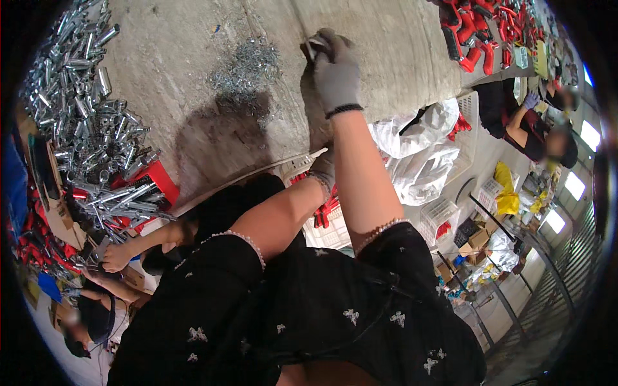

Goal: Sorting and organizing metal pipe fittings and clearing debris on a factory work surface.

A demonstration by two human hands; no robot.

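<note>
My right hand (336,74), in a grey glove with a dark cuff, reaches over the worn grey tabletop (405,45). Its fingers are bent closed around a small greyish piece, too hidden to name. Left of it lies a loose pile of tiny silvery metal parts (248,67), apart from the hand. My left hand (324,168), gloved too, is lower, by the table's near edge, with its fingers mostly covered by my right forearm. Close below it, several red parts (325,215) show in a light crate; whether the hand touches them I cannot tell.
At the left, silvery metal tubes (80,109) are heaped beside a red bin (164,182). Red-and-black handles (470,32) lie at the far right. White plastic bags (425,170) fill crates beside the table. Co-workers' hands (116,256) work at the left; another person (531,128) stands right.
</note>
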